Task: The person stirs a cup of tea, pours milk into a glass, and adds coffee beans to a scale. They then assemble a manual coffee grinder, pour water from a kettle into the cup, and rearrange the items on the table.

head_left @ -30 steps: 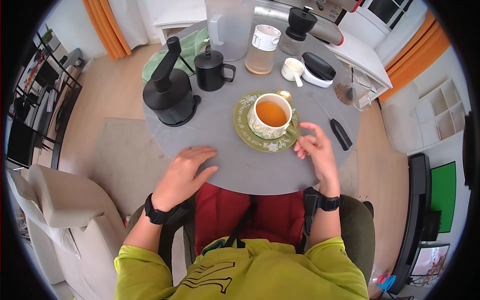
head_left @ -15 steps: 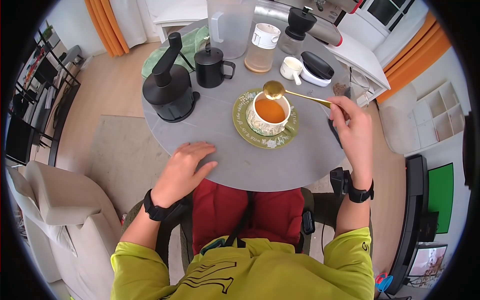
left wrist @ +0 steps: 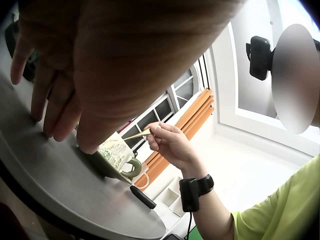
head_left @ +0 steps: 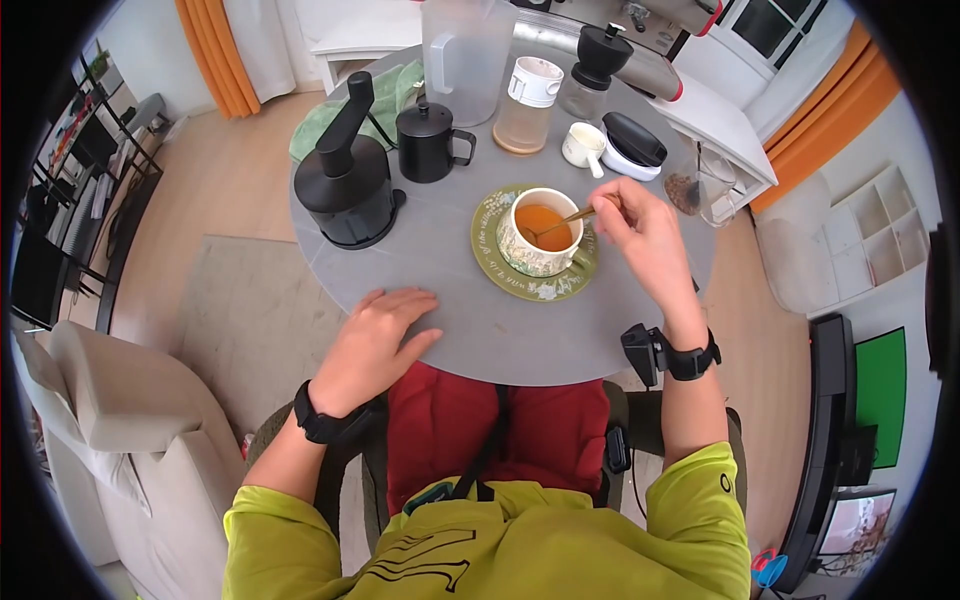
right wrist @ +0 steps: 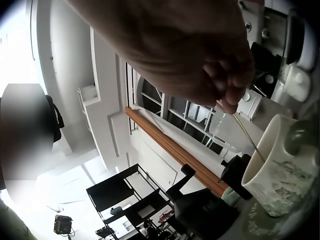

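My right hand point(head_left: 645, 235) pinches the handle of a gold spoon point(head_left: 572, 216), whose bowl dips into the amber drink in a patterned cup point(head_left: 535, 258). The cup stands on a green saucer point(head_left: 490, 262) with white lettering, its green handle point(left wrist: 132, 169) toward the right. In the right wrist view the spoon's thin stem point(right wrist: 247, 135) slants down past the cup's rim. My left hand point(head_left: 375, 345) rests on the table's near edge with fingers spread loosely, holding nothing, to the left of the saucer.
On the grey table point(head_left: 460, 335) stand a black hand-crank grinder point(head_left: 345, 195), a black lidded pitcher point(head_left: 425, 150), a clear jug point(head_left: 465, 70), a white-topped glass container point(head_left: 525, 115) and a small white cup point(head_left: 580, 145). A green cloth point(head_left: 315, 125) lies behind the grinder.
My right hand took up the gold spoon from beside the cup and lifted it over the rim. Now it has lowered the spoon into the drink. The left hand stayed in place.
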Motion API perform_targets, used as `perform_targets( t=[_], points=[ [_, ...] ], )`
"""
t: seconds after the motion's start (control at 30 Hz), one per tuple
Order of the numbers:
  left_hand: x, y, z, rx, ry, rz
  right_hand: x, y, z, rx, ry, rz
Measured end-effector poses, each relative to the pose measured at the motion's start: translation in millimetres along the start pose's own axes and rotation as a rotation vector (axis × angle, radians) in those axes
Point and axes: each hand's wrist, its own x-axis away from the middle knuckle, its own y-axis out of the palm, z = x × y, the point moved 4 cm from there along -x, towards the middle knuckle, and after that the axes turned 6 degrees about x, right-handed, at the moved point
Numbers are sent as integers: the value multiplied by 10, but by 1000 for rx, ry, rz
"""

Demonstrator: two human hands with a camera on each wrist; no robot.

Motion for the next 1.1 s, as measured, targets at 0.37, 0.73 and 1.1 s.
perform_targets(
  t=[0.37, 0.73, 1.1],
  points=[
    [5, 6, -34, 7, -9, -3, -180, 183, -63, -206, -129, 48],
    [-10, 4, -36, 10, 2, 8, 1, 77, -180, 29, -202, 48],
    [-9, 3, -49, -3, -7, 2, 4, 117, -176, 66, -243, 142]
  ],
)
